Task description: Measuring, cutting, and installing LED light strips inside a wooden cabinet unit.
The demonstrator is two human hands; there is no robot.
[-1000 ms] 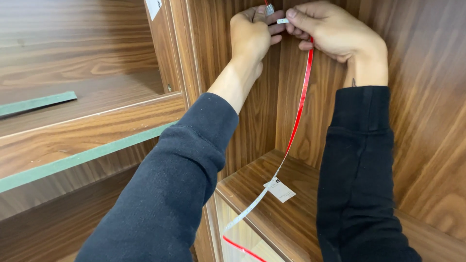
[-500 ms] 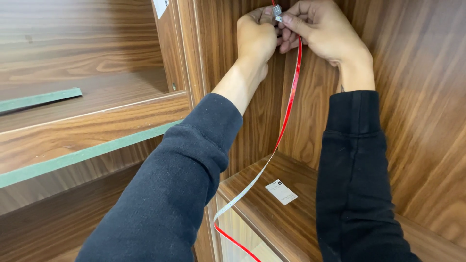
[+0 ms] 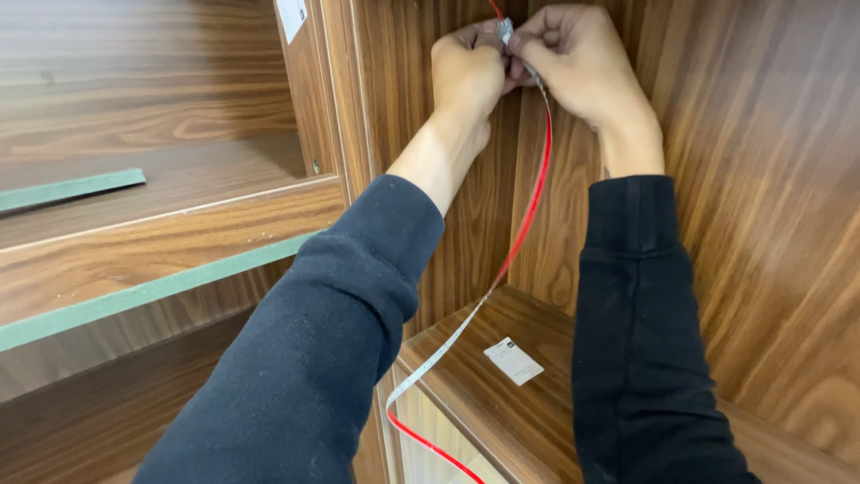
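Both the left hand (image 3: pixel 468 70) and right hand (image 3: pixel 578 63) pinch a red strip (image 3: pixel 530 204) against the cabinet's back panel (image 3: pixel 466 233), high above the shelf (image 3: pixel 502 394).

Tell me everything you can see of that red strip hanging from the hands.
The red strip is a thin, flexible tape, red on one face and whitish where it twists lower down. Its top end is pinched between the left hand and right hand against the wooden back panel. It hangs down between the forearms, crosses the front edge of the shelf, then loops red again below.
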